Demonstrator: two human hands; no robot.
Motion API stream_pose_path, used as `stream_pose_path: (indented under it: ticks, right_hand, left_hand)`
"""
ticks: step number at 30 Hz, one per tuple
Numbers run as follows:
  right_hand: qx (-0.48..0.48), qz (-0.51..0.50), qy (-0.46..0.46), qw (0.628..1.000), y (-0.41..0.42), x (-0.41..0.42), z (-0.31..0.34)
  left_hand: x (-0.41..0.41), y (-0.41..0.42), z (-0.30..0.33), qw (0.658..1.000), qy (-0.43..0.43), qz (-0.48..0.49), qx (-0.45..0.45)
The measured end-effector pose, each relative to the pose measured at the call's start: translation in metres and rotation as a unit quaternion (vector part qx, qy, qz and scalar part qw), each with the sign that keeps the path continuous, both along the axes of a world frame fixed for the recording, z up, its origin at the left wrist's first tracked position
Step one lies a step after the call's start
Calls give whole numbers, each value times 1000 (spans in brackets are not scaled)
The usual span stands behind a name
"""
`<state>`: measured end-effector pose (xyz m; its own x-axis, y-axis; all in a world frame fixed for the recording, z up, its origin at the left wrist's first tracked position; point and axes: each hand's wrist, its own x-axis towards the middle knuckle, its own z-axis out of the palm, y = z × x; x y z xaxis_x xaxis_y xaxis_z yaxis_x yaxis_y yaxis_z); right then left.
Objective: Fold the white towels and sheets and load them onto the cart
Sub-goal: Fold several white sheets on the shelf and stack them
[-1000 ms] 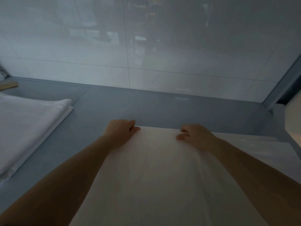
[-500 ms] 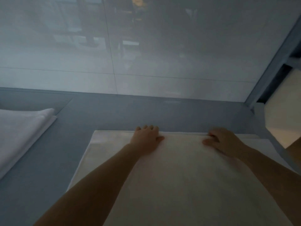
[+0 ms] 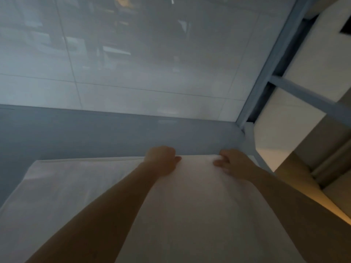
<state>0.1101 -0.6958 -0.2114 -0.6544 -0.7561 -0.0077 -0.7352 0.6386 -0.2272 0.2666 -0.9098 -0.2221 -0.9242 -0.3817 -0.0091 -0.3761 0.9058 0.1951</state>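
A white sheet (image 3: pixel 190 215) lies spread flat over the grey table (image 3: pixel 95 133), reaching from the front of the view to a straight far edge. My left hand (image 3: pixel 161 160) rests at that far edge, fingers curled over the cloth. My right hand (image 3: pixel 233 164) sits close by on the right, at the sheet's far right corner, fingers pinching the fabric. Both forearms stretch across the sheet. The cart is out of view.
A glossy pale tiled wall (image 3: pixel 133 63) rises right behind the table. A grey metal frame (image 3: pixel 266 63) with white panels (image 3: pixel 284 126) stands at the right, close to my right hand. The table's right edge runs just beyond the sheet.
The view has swung right; the folded stack at left has left the frame. Both hands moved right along the sheet's far edge, and the left hand's fingers have curled.
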Motion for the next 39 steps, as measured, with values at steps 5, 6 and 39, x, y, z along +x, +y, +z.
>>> stream_pose_path:
  ticks: [5, 6, 39]
  right_hand:
    - [38, -74, 8, 996, 27, -23, 10]
    - [26, -88, 27, 995, 24, -23, 7]
    - [45, 82, 51, 994, -63, 240, -31]
  left_hand:
    - [-6, 24, -10, 997, 78, -11, -11]
    - [-8, 24, -9, 995, 94, 3, 18]
    - [207, 33, -27, 990, -36, 132, -32]
